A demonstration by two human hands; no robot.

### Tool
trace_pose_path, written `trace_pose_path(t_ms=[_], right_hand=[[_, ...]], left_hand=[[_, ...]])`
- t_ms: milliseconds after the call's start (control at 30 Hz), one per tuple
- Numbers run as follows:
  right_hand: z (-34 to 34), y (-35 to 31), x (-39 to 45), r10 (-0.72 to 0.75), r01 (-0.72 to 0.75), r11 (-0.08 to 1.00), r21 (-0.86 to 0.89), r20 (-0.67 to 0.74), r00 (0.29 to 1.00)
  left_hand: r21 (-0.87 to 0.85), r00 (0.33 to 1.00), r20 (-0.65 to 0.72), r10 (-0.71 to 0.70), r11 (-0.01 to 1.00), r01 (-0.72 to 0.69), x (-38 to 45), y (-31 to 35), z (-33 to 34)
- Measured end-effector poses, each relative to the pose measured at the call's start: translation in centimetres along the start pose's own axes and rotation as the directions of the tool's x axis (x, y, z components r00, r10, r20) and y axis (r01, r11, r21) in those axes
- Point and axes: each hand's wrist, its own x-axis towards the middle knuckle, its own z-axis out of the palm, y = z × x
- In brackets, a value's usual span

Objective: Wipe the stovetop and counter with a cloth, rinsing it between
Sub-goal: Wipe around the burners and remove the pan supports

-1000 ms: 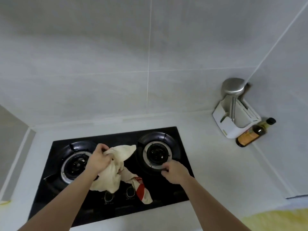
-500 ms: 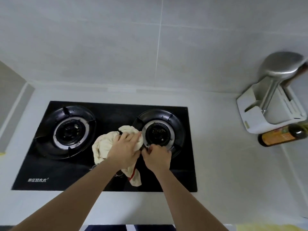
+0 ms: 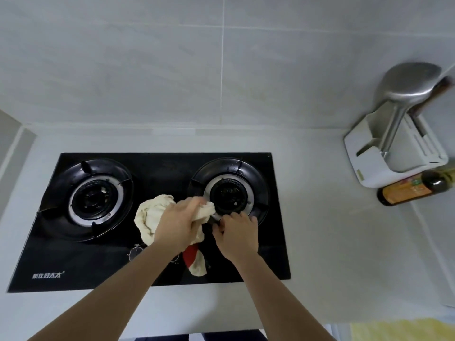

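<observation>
A black glass stovetop (image 3: pixel 152 267) with two burners is set into the pale counter (image 3: pixel 332 242). My left hand (image 3: pixel 177 222) grips a cream cloth (image 3: pixel 150 212) with a red patch, pressing its end against the front left rim of the right burner (image 3: pixel 231 193). My right hand (image 3: pixel 236 235) sits just beside it at the burner's front edge, fingers curled on the dark pan support there. The left burner (image 3: pixel 91 198) lies uncovered.
A white utensil holder (image 3: pixel 384 168) with a steel ladle (image 3: pixel 408 94) stands at the back right corner. A dark oil bottle (image 3: pixel 413 190) lies next to it. Grey tiled wall (image 3: pixel 221 70) runs behind the counter.
My left hand carried the cloth from the left burner across to the right burner's rim. My right hand stayed at that burner's front edge. The view tilted down and closer.
</observation>
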Motion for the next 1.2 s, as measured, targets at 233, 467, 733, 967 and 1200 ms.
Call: trace_pose_path(t_ms=[233,467,733,967,1200], right_hand=[[1.1,-0.1,-1.3,-0.016,0.018,0.998,0.054,-0.045,0.999],[1.9,-0.5,-1.9,0.024,-0.022,1.000,0.017,-0.130,0.991],[1.7,0.1,-2.3,0.075,-0.069,0.996,0.055,-0.120,0.990],[1.3,0.6,-2.3,0.077,-0.071,0.996,0.058,-0.101,0.992],[0.6,0.9,-2.3,0.068,-0.064,0.996,0.055,-0.071,0.995]], left_hand=[[0.099,0.962,0.244,0.126,0.983,-0.154,-1.6,0.3,1.5],[0.393,0.853,0.500,0.147,0.840,-0.375,1.3,-1.7,-1.9],[0.301,0.840,0.517,0.162,0.885,-0.356,0.5,0.2,-0.3],[0.561,0.882,0.471,-0.026,0.781,-0.276,4.2,0.1,-1.6],[0.580,0.890,0.451,0.070,0.735,-0.352,3.0,-0.8,-1.4]])
